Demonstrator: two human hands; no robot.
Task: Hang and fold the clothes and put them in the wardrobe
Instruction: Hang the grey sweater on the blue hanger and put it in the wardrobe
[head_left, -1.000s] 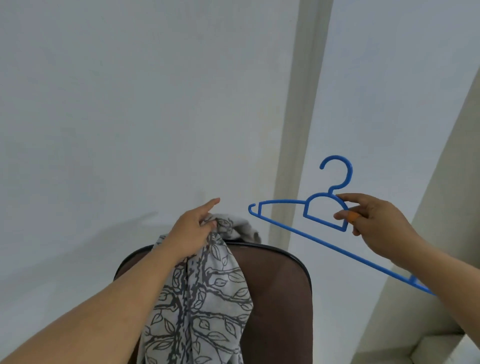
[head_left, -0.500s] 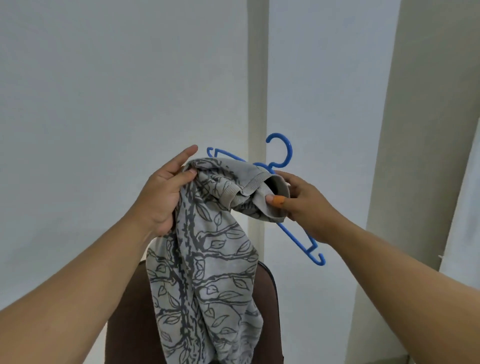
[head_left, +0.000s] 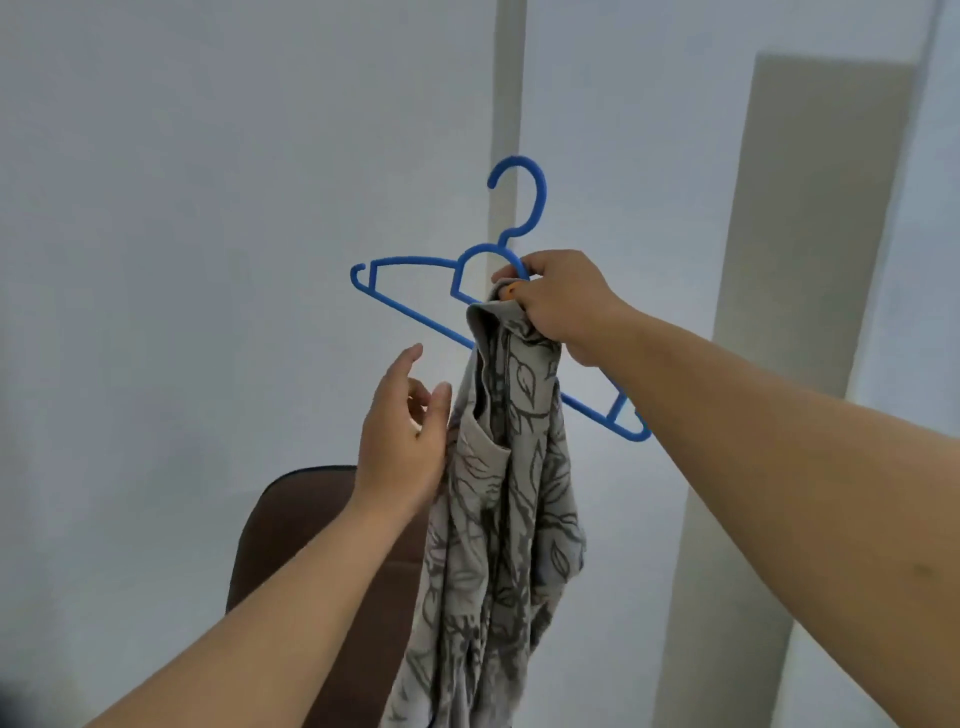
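White wall behind, right hand (head_left: 563, 304) grips blue hanger (head_left: 410, 312) and leaf-print garment (head_left: 506, 493); left hand (head_left: 402, 441) relaxed, fingers spread beside the cloth.

No legible text or labels.

Brown chair back (head_left: 291, 525) apparently bears nothing directly.

arms: both bare, no sleeves in view | right hand (head_left: 558, 301): thumbnail apparently painted orange | left hand (head_left: 402, 441): no rings seen
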